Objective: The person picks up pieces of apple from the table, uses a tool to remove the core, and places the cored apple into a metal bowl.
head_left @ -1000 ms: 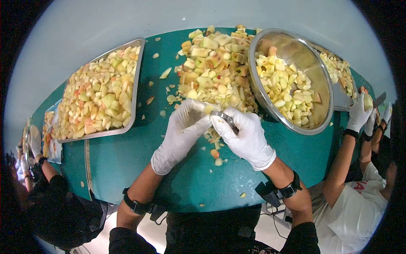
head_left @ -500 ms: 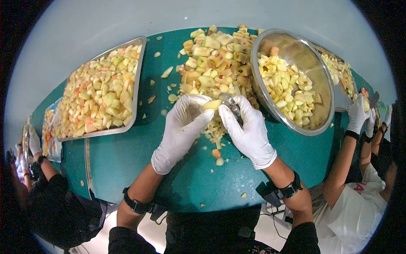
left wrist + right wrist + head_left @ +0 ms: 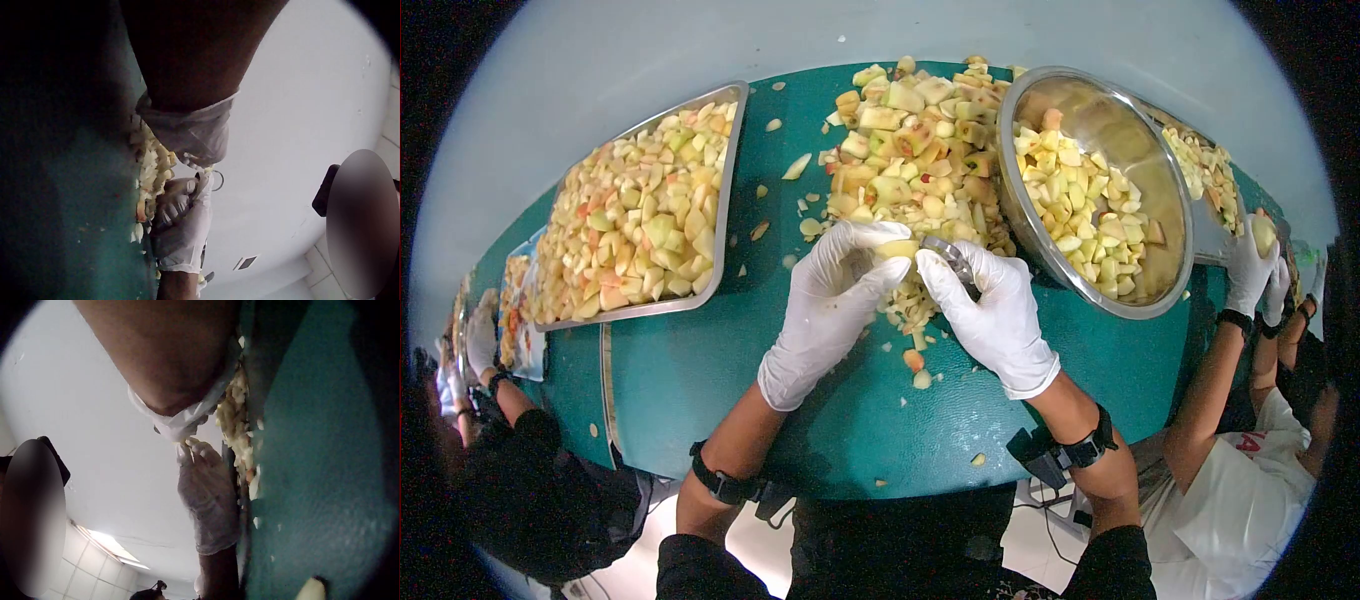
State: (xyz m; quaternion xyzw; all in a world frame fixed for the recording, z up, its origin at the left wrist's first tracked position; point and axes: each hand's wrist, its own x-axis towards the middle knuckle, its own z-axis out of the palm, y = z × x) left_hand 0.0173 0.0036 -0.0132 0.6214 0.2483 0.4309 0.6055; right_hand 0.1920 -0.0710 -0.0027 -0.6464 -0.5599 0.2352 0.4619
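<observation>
In the head view the white-gloved left hand (image 3: 828, 310) pinches a pale yellow fruit piece (image 3: 897, 249) between thumb and fingers. Close on its right, the gloved right hand (image 3: 992, 318) grips a ring-shaped metal tool (image 3: 950, 258), its thumb tip near the fruit. Behind both hands lies a heap of cut fruit and trimmings (image 3: 910, 170). The left wrist view shows the gloved left hand (image 3: 190, 134) above the right one, with a thin metal loop (image 3: 218, 180) between them. From the right wrist, the tool is mostly hidden by the glove (image 3: 181, 422).
A metal tray (image 3: 722, 215) full of fruit pieces stands at the left. To the right, a steel bowl (image 3: 1178, 275) holds more pieces. Scraps lie on the green table (image 3: 880, 420). Other people work at both sides, one gloved hand (image 3: 1250, 268) holding fruit at the right.
The hands have drawn slightly apart since a second ago, and the fruit piece shows more plainly in the left fingers. The metal tool has turned a little in the right hand.
</observation>
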